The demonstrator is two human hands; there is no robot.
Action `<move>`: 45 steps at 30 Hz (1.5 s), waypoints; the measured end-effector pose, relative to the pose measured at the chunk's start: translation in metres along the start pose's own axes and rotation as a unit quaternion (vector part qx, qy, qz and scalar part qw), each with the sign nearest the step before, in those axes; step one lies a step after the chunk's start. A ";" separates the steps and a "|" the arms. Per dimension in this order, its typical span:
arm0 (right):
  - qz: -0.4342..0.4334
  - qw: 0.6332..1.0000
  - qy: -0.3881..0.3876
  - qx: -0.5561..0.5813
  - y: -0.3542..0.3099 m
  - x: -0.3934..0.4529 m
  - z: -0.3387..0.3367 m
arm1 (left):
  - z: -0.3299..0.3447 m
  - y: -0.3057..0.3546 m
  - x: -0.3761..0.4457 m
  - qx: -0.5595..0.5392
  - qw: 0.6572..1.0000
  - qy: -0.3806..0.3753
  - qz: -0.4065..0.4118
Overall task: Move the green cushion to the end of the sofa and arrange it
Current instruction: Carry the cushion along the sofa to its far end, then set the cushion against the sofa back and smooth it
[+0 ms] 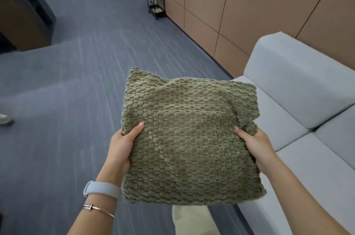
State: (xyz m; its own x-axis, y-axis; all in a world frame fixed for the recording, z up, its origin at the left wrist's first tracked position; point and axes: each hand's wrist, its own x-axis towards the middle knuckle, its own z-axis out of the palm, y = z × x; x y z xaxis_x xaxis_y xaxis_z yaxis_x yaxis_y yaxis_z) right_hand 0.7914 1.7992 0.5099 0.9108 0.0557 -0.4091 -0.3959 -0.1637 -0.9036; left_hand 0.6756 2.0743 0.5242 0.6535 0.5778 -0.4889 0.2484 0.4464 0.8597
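Both thumbs lie flat on top of the green cushion (pixel 189 138), and the other fingers are hidden beneath it, so each hand pinches an edge between thumb and underside. The left hand (pixel 123 148) grips the left edge, wrist bent upward, a pale wristband (pixel 100 189) and a thin bracelet (pixel 98 209) on the forearm. The right hand (pixel 258 148) grips the right edge, forearm reaching in from the lower right. The cushion is held in the air, roughly level, over the grey carpet (pixel 76 100) just beside the light grey sofa (pixel 299 100), its far right corner overlapping the seat in view.
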 end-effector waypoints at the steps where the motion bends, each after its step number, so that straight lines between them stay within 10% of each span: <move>1: 0.001 1.000 0.003 0.004 -0.004 0.014 0.002 | 0.010 0.006 0.014 0.007 1.000 -0.005 0.000; 18: 0.041 0.972 0.194 0.124 -0.090 0.203 -0.044 | 0.262 0.102 0.240 0.142 0.969 -0.197 -0.038; 34: 0.091 0.867 0.442 0.213 -0.111 0.271 -0.054 | 0.473 0.113 0.370 0.283 0.847 -0.440 -0.099; 45: 0.112 0.852 0.461 0.221 -0.071 0.322 -0.102 | 0.562 0.045 0.395 0.330 0.802 -0.489 -0.095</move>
State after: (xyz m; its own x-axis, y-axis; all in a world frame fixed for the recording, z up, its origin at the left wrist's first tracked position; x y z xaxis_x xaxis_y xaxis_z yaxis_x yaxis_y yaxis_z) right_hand 1.1245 1.7282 0.4553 0.4321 -0.7587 -0.4876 -0.3912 0.3294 -0.8593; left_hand 1.3470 1.9385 0.4531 0.7274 -0.4135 -0.5477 0.5235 -0.1817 0.8324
